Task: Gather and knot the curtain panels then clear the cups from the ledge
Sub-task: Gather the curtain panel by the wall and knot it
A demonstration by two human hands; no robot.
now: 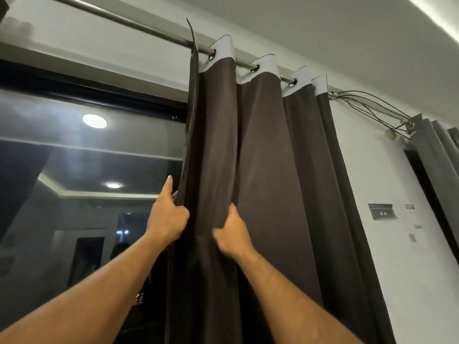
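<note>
A dark brown curtain panel (pixel 268 175) with a white top band hangs by metal eyelets from a steel rod (pixel 149 27). It is bunched toward the right side of the window. My left hand (pixel 167 214) grips the panel's left edge, thumb pointing up. My right hand (pixel 232 232) pinches a fold of the same panel a little further right and slightly lower. Both arms reach up from the bottom of the view. No cups and no ledge are in view.
A dark window (pixel 87 170) on the left reflects ceiling lights and the room. A grey curtain (pixel 437 155) hangs at the far right, with thin cables (pixel 372 105) strung from the rod's end. Small labels (pixel 382 211) are fixed on the white wall.
</note>
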